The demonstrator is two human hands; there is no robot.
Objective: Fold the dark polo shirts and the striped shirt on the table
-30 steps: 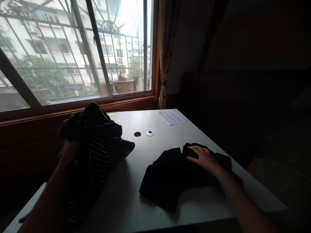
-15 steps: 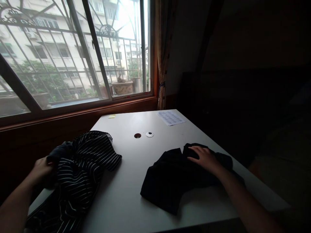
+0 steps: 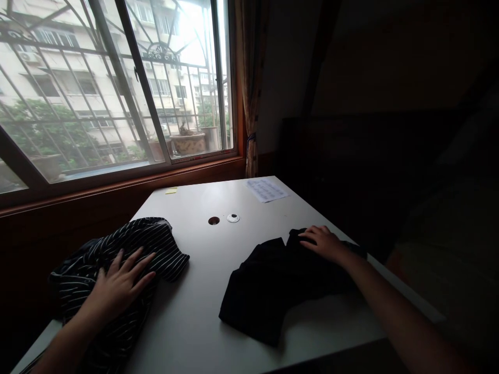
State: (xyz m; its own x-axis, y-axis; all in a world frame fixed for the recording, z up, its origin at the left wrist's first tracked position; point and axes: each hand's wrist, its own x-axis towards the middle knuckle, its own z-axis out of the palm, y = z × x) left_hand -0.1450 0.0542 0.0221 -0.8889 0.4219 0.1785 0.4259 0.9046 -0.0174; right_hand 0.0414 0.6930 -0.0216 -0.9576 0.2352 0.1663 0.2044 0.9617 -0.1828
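A black garment with white stripes [image 3: 163, 249] lies crumpled over the left side of the table. My left hand [image 3: 117, 285] rests on it with the fingers spread. On the right is a plain dark garment [image 3: 257, 285], partly spread out, with what look like two short legs or sleeves toward me; its exact kind is too dark to make out. My right hand [image 3: 323, 243] lies on the upper edge of this dark cloth, fingers stretched out and slightly bent. The part of the garment beneath my right forearm is hidden.
The white table [image 3: 191, 306] has a round hole [image 3: 213, 221] with a white ring-shaped cover [image 3: 233, 218] beside it. A printed paper sheet [image 3: 268, 190] and a yellow note [image 3: 171, 190] lie at the far edge. Behind stand a barred window [image 3: 163, 93] and a curtain [image 3: 252, 93].
My left hand has let go of the striped garment's left edge and moved right onto its top, fingers now spread. My right hand stays on the dark garment. The view has shifted slightly right.
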